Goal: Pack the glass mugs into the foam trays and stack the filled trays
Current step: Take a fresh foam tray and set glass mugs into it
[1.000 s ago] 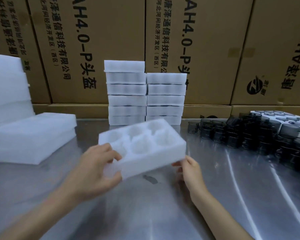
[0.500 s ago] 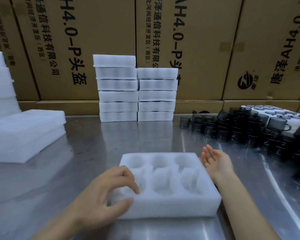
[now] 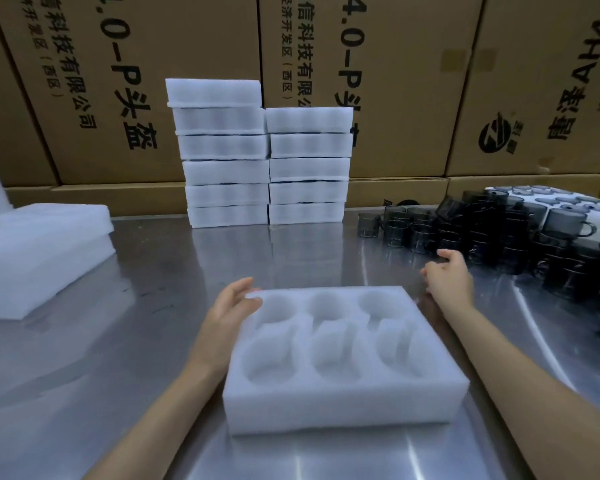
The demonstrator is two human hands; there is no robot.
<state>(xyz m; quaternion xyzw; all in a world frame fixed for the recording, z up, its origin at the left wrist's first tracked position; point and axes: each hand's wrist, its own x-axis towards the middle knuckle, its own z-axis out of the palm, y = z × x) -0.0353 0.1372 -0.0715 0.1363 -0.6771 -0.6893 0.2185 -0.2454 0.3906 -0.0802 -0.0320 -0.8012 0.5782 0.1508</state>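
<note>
The table [image 3: 153,271] is steel and carries all items. Behind it, cartons [image 3: 361,81] form the back wall. Two stacks [image 3: 267,161] of filled trays stand at the table's far edge, and spare foam [image 3: 39,251] is piled at the left. The mugs [image 3: 482,237], dark glass, are crowded at the right, some stacked. One tray [image 3: 340,403] lies flat in front, six pockets, all unfilled.

The left hand [image 3: 229,306] is laid against the tray's left far corner, fingers straight, gripping nothing. The right hand [image 3: 449,275] is held clear of the tray's right far corner, fingers loosely curled, empty, near the mugs.

Step judged in hand: first mug to be fetched. The tray should be steadied by the left hand. A mug from the pile's near edge is advised, lifted singly so neighbours are not knocked. Handle orientation should be matched to the pocket's notch before seating.
</note>
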